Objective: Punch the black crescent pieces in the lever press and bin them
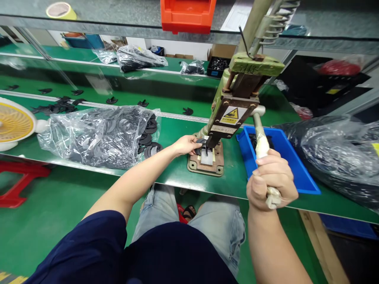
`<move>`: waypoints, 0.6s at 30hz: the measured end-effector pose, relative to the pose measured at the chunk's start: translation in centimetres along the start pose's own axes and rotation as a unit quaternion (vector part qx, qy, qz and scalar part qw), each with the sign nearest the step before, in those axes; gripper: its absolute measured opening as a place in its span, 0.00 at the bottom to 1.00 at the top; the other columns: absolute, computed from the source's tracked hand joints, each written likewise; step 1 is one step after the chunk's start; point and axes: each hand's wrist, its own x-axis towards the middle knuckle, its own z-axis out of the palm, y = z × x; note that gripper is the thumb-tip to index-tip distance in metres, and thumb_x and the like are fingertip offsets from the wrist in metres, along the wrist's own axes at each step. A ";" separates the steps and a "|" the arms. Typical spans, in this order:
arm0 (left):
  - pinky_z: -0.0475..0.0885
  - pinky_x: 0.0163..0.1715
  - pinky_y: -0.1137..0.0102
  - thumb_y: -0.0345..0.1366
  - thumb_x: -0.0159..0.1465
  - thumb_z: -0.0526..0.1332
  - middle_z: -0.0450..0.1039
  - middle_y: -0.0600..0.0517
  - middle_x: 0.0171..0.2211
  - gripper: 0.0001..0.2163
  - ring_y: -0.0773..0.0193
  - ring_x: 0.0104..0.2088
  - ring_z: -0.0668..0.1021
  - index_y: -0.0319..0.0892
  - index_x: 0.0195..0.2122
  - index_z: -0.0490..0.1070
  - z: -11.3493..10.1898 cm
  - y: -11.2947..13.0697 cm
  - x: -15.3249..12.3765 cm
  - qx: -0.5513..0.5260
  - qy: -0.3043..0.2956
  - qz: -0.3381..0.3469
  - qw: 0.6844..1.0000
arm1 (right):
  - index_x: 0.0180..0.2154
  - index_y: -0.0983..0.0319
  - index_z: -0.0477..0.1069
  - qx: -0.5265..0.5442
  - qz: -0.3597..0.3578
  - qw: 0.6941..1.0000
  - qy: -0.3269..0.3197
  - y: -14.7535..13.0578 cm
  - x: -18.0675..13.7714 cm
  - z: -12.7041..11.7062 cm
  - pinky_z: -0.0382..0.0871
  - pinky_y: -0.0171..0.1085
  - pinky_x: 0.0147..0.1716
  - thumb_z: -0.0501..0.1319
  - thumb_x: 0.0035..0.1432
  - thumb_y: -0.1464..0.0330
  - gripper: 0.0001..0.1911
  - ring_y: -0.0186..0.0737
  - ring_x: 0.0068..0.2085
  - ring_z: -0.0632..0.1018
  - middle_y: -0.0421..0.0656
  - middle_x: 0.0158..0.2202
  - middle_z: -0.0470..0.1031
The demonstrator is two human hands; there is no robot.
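My left hand [187,145] pinches a dark curved plastic part [201,146] at the base of a green hand press [232,102], under its ram. The far side of that part is hidden by the ram and the press tooling. A pale metal plate [207,157] lies on the press base just in front of it. Wrapped around the press lever [261,142] is my right hand [271,179], its fingers closed on the taped grip. To the left, a clear plastic bag [97,136] holds many similar dark parts, some spilling from its open end.
A blue bin [306,183] with dark parts stands right of the press, beside a large plastic-wrapped bundle [337,152]. Loose black parts [57,105] lie on the green belt behind. A fan [14,124] is at far left. An orange bin [188,17] sits on the shelf above.
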 end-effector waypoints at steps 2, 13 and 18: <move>0.74 0.20 0.77 0.34 0.67 0.71 0.74 0.54 0.22 0.13 0.69 0.19 0.78 0.39 0.31 0.67 0.0 0.1 0.1 0.017 -0.001 0.002 1.000 | 0.21 0.58 0.64 0.003 -0.004 1.000 0.002 0.0 0.0 0.1 0.74 0.62 0.54 0.66 0.55 0.66 0.15 0.40 0.34 0.79 0.36 0.22 0.70; 0.78 0.24 0.75 0.39 0.64 0.73 0.73 0.56 0.21 0.17 0.68 0.20 0.80 0.41 0.32 0.64 -0.4 0.5 1.0 0.049 -0.035 -0.057 0.997 | 0.21 0.57 0.63 0.002 -0.003 0.999 0.042 -0.2 0.2 0.9 0.75 0.59 0.54 0.66 0.57 0.63 0.17 0.39 0.32 0.78 0.36 0.22 0.68; 0.79 0.25 0.74 0.39 0.63 0.74 0.77 0.52 0.23 0.15 0.63 0.23 0.83 0.41 0.34 0.67 -0.8 1.2 1.2 0.049 -0.062 -0.103 0.991 | 0.21 0.58 0.62 0.015 -0.016 0.999 0.047 -0.1 -0.1 1.2 0.75 0.59 0.53 0.66 0.57 0.64 0.18 0.40 0.32 0.77 0.36 0.21 0.67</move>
